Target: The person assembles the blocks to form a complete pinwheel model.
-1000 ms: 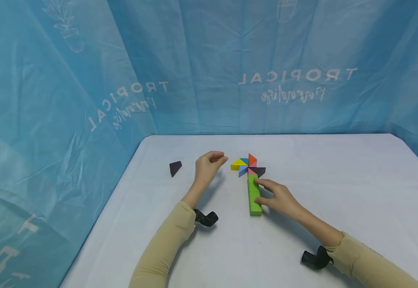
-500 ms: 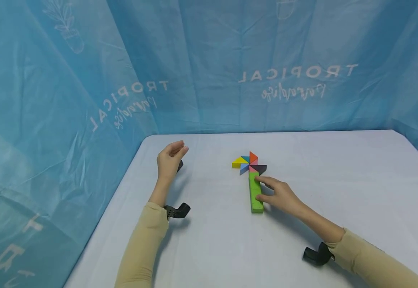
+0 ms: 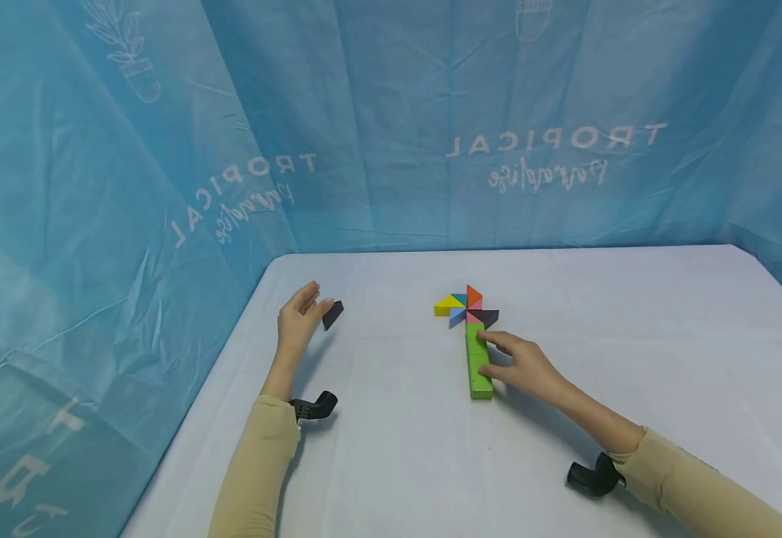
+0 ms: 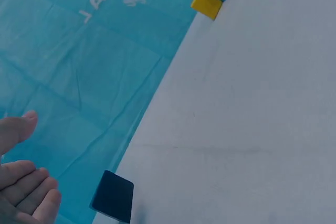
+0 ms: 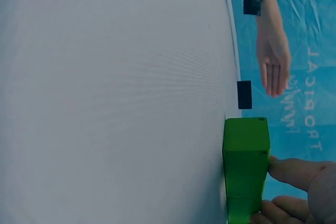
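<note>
My left hand (image 3: 298, 317) hovers just left of a loose black block (image 3: 333, 314), its fingers loosely extended and nothing in them. In the left wrist view the same black block (image 4: 113, 196) stands beyond the fingertips. My right hand (image 3: 524, 368) rests thumb and fingertips on the top of a column of green blocks (image 3: 477, 382). The right wrist view shows that thumb (image 5: 294, 172) touching the green block. Above the column lies a pinwheel of small triangular blocks: yellow (image 3: 446, 305), teal, orange (image 3: 473, 295), pink, light blue (image 3: 457, 317) and black (image 3: 488, 317).
A white cloth covers the table (image 3: 391, 448). Blue printed curtains (image 3: 391, 127) rise along its back and left side. A black wrist camera (image 3: 317, 406) sits on the left wrist, another camera (image 3: 593, 477) on the right.
My left hand has moved left from beside the pinwheel, over the loose black block, to that block's left side. The right hand has stayed on the green blocks.
</note>
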`<action>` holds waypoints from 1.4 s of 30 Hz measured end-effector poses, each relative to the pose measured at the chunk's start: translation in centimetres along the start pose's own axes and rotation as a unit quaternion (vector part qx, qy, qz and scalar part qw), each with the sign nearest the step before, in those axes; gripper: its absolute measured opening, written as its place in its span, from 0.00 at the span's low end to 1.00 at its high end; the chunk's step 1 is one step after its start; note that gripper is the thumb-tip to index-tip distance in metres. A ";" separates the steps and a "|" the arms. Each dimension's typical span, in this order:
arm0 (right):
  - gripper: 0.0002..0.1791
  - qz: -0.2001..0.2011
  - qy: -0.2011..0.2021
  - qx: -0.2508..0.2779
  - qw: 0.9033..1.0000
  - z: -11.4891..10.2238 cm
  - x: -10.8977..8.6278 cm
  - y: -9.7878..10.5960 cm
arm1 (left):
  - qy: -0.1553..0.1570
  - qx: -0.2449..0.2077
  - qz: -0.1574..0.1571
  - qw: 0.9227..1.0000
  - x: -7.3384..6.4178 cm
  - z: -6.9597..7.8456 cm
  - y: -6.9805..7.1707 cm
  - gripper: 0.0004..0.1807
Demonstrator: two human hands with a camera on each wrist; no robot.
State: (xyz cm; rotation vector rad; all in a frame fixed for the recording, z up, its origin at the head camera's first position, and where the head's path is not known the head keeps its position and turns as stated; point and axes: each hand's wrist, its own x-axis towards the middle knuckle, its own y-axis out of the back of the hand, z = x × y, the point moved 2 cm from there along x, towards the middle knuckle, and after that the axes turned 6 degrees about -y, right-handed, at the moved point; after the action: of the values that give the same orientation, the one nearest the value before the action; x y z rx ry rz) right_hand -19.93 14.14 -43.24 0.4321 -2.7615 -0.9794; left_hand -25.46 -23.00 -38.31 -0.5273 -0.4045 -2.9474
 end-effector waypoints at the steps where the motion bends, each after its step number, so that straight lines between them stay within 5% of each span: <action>1: 0.34 0.000 -0.001 0.001 1.000 0.0 0.0 0.0 | 0.005 -0.008 -0.007 1.000 -0.1 -0.3 0.1 0.32; 10: 0.34 -0.001 -0.004 0.008 1.000 0.1 0.0 0.0 | 0.045 -0.037 -0.065 0.996 -0.3 -2.5 0.2 0.38; 17: 0.35 -0.004 -0.007 0.010 1.000 0.1 0.0 -0.1 | 0.034 0.010 -0.038 0.999 -0.2 -5.5 0.3 0.40; 22: 0.35 -0.002 -0.010 0.008 1.000 0.1 0.0 0.0 | 0.034 0.004 -0.033 0.999 -0.3 -6.6 0.4 0.40; 28: 0.35 -0.004 -0.012 0.004 1.000 0.0 0.1 0.0 | 0.058 -0.003 -0.039 0.998 -0.4 -6.7 0.4 0.39; 36: 0.35 -0.003 -0.009 -0.001 1.000 0.0 0.0 0.0 | 0.075 0.012 -0.061 0.995 -1.0 -4.3 0.1 0.38; 42: 0.34 -0.003 -0.006 -0.001 1.000 0.0 -0.1 0.0 | 0.058 0.027 -0.056 0.996 -0.6 -6.7 0.2 0.39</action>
State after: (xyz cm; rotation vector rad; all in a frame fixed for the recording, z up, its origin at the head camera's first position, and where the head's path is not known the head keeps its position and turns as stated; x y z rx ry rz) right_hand -19.85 14.14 -43.21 0.4358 -2.7725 -0.9886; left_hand -27.04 -25.00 -44.55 -0.3368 -0.5148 -3.0455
